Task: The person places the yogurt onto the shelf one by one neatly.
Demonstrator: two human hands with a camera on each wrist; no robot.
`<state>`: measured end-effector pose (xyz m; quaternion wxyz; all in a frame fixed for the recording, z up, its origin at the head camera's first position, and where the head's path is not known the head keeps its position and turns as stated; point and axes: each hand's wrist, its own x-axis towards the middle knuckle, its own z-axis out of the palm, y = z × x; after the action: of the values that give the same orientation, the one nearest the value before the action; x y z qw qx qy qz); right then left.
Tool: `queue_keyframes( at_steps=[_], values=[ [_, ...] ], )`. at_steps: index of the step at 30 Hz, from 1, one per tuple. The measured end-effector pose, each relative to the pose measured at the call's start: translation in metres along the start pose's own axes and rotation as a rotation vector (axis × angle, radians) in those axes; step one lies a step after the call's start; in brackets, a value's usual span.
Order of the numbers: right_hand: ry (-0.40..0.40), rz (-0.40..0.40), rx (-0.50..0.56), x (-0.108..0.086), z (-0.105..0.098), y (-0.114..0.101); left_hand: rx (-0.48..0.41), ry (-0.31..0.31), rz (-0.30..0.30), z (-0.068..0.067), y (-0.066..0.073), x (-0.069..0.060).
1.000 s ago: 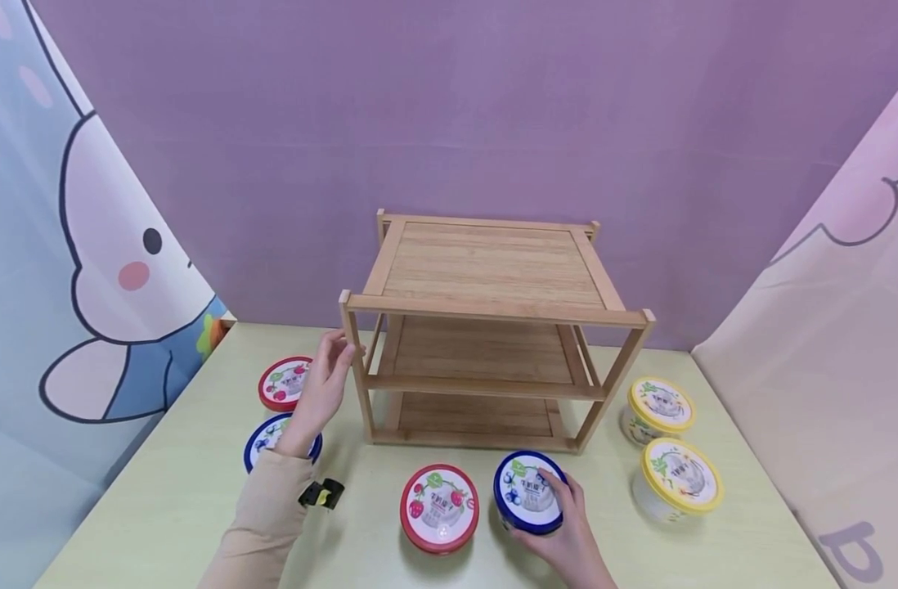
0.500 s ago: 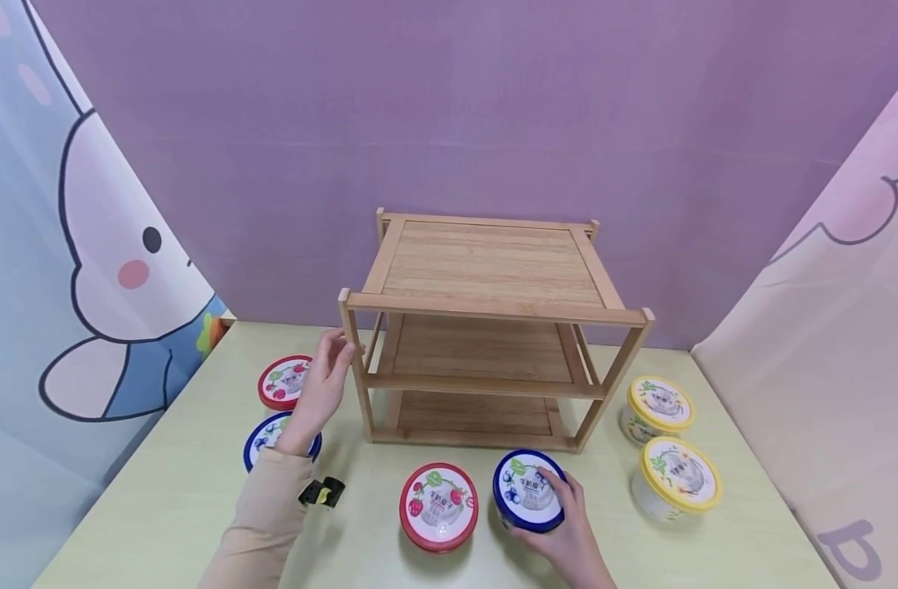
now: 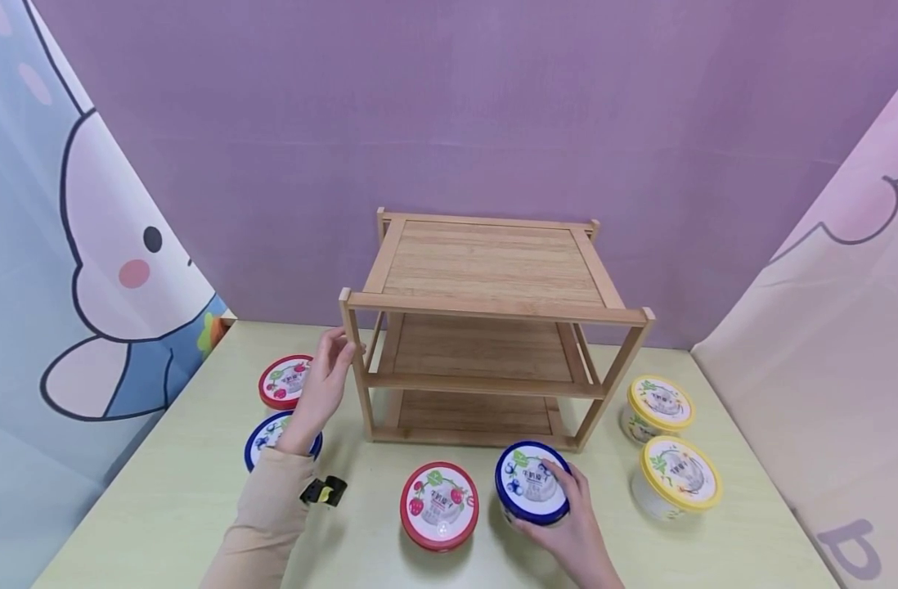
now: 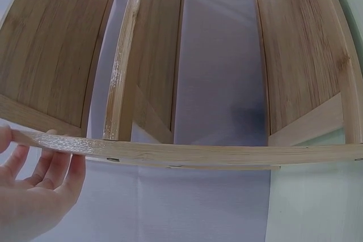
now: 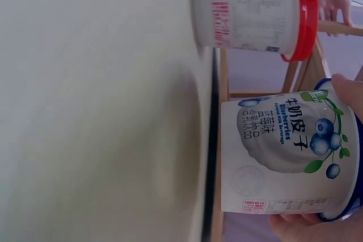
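A three-tier wooden shelf rack (image 3: 493, 266) stands on the table. My left hand (image 3: 326, 388) holds its front left post, thumb on one side and fingers on the other in the left wrist view. My right hand (image 3: 572, 523) grips a blue-lidded blueberry milk tub (image 3: 532, 483) around its sides near the lid. In the right wrist view the tub (image 5: 283, 151) appears slightly off the tabletop. Just left of it is a red-lidded strawberry tub (image 3: 439, 507), untouched, in front of the rack.
Left of the rack sit another red-lidded tub (image 3: 283, 383) and a blue-lidded tub (image 3: 268, 438), partly hidden by the left arm. Two yellow-lidded tubs (image 3: 661, 405) stand at right. A black and yellow piece (image 3: 324, 491) shows beside the left sleeve. A purple curtain (image 3: 486, 106) hangs behind.
My right hand has raised the blueberry tub a little and shifted it slightly toward the rack. The left hand stays on the post.
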<state>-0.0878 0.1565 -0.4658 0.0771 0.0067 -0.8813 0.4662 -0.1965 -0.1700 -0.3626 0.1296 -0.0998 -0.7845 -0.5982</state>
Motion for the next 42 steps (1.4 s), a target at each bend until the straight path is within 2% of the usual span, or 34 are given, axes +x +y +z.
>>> queue_keyframes(
  at_steps=[7, 15, 22, 31, 42],
  values=[
    [0.044, -0.031, 0.011, 0.004, -0.014, -0.014, -0.016, 0.0, -0.027, -0.001, 0.002, 0.001],
    [0.055, -0.068, -0.039, 0.008, -0.036, -0.04, -0.03, 0.007, -0.064, -0.001, -0.001, -0.003],
    [0.068, -0.167, -0.074, 0.017, -0.051, -0.065, -0.019, 0.011, -0.037, -0.001, -0.002, -0.002],
    [0.102, -0.337, -0.089, 0.031, -0.059, -0.089, -0.029, 0.02, -0.014, 0.0, -0.001, 0.002],
    [0.018, -0.4, -0.058, 0.043, -0.066, -0.117, -0.026, 0.013, -0.024, 0.0, 0.001, 0.0]
  ],
)
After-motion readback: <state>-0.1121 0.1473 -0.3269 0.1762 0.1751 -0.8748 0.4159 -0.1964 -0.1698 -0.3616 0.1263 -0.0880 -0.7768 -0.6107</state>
